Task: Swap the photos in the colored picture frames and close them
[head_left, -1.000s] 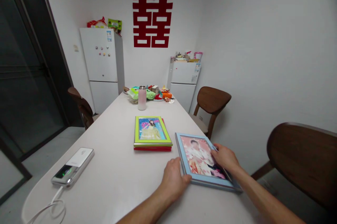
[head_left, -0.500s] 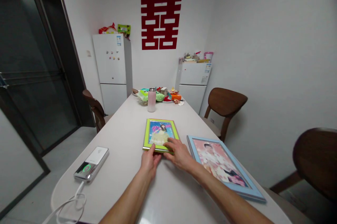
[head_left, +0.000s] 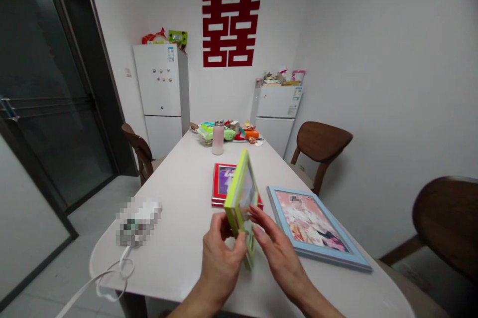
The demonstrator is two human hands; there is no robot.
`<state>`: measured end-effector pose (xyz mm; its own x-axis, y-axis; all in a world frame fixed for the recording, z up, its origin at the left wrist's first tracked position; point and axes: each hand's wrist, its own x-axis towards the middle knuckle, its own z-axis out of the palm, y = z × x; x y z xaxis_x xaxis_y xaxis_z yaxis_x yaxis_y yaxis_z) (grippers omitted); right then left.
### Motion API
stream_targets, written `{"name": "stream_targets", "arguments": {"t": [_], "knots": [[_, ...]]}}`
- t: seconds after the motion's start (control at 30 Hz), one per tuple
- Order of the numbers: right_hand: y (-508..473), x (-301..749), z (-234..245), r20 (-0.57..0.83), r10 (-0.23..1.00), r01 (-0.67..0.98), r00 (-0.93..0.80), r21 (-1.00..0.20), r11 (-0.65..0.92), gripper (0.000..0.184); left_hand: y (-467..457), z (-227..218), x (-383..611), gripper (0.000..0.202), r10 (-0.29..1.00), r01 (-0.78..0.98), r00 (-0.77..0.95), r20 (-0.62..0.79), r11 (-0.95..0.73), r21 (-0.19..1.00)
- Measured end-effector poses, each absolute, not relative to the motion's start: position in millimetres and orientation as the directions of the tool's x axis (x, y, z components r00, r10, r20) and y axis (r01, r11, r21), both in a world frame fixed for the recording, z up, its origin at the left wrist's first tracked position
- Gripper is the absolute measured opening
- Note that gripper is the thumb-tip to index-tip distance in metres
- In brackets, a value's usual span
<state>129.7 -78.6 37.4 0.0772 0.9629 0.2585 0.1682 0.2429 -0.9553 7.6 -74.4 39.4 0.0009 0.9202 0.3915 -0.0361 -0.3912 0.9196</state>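
Note:
A lime-green picture frame (head_left: 234, 201) is lifted off the table and stands tilted nearly on edge. My left hand (head_left: 223, 253) grips its near left edge, thumb on one side and fingers behind. On the frame's right side, my right hand (head_left: 278, 245) is spread with fingers stretched out, its fingertips at the glass front; whether they press on it I cannot tell. Behind the green frame, partly hidden by it, a red picture frame (head_left: 221, 186) with a purple picture lies flat on the table. A larger light-blue picture frame (head_left: 317, 226) lies face up beside my right hand.
On the white table (head_left: 179, 238), a blurred-out device (head_left: 138, 223) with a white cable (head_left: 89, 283) is at the left. A pink bottle (head_left: 218, 138) and assorted packets (head_left: 205, 131) stand farther back. Wooden chairs (head_left: 323, 143) line both sides.
The green frame has been raised from the table and turned from lying flat to nearly upright, uncovering the red frame beneath. Both hands have moved nearer to me with it.

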Motion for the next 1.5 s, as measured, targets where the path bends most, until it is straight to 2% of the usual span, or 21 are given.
{"name": "stream_targets", "arguments": {"t": [0.07,0.1,0.2,0.33,0.53,0.63,0.7,0.77,0.9,1.03,1.13,1.2,1.4,1.5], "knots": [[-94.9,128.9,42.9,0.199,0.969,-0.043,0.144,-0.977,0.207,0.055,-89.0,37.5,6.3,0.026,0.833,0.195,0.119,0.541,-0.554,0.81],[-102.8,129.6,45.5,0.163,0.97,-0.131,0.18,-0.973,0.188,0.057,-95.1,35.9,5.5,0.031,0.777,0.255,0.177,0.604,-0.629,0.734],[-124.2,136.6,48.8,0.05,0.961,-0.28,0.273,-0.951,0.129,0.059,-107.9,31.8,2.4,0.046,0.565,0.293,0.353,0.746,-0.824,0.485],[-143.1,151.6,40.5,-0.072,0.958,-0.321,0.276,-0.947,0.021,0.058,-115.6,24.6,-2.0,0.047,0.357,0.243,0.514,0.78,-0.933,0.267],[-145.2,160.5,18.9,-0.241,0.968,-0.386,0.064,-0.901,-0.198,0.049,-117.7,-7.3,-4.4,0.021,0.209,0.243,0.615,0.76,-0.967,0.069],[-132.5,162.9,11.0,-0.248,0.968,-0.287,0.032,-0.93,-0.229,0.051,-114.7,-21.7,-4.9,0.019,0.222,0.267,0.657,0.72,-0.962,0.053],[-119.5,167.2,5.0,-0.18,0.981,-0.111,0.066,-0.979,-0.172,0.051,-111.8,-28.8,-4.3,0.023,0.234,0.278,0.677,0.698,-0.959,0.051],[-105.5,172.7,-1.9,-0.083,0.992,0.136,0.09,-0.986,-0.095,0.048,-109.1,-33.5,-3.3,0.028,0.257,0.288,0.707,0.659,-0.956,0.063],[-83.5,179.9,-11.5,0.069,0.994,0.555,0.086,-0.832,0.01,0.039,-104.1,-32.2,-3.4,0.042,0.415,0.355,0.746,0.521,-0.91,0.216],[-72.6,178.4,-10.8,0.131,0.99,0.812,0.043,-0.582,0.042,0.031,-96.0,-19.3,-6.9,0.043,0.57,0.461,0.763,0.305,-0.81,0.361],[-66.4,175.9,-8.4,0.112,0.994,0.923,0.02,-0.385,0.025,0.023,-87.4,-11.8,-6.7,0.035,0.626,0.513,0.752,0.208,-0.753,0.411],[-61.6,174.9,-7.0,0.102,0.994,0.952,0.024,-0.306,0.008,0.02,-82.4,-9.6,-3.9,0.032,0.647,0.533,0.738,0.191,-0.733,0.423],[-44.5,175.1,0.3,0.136,0.991,0.973,0.006,-0.231,0.026,0.019,-77.4,-6.2,1.8,0.028,0.665,0.526,0.717,0.208,-0.713,0.464],[-35.8,175.6,0.1,0.16,0.986,0.97,-0.048,-0.229,0.085,0.017,-68.9,-7.3,-8.7,0.031,0.744,0.565,0.617,0.254,-0.644,0.516]]}}
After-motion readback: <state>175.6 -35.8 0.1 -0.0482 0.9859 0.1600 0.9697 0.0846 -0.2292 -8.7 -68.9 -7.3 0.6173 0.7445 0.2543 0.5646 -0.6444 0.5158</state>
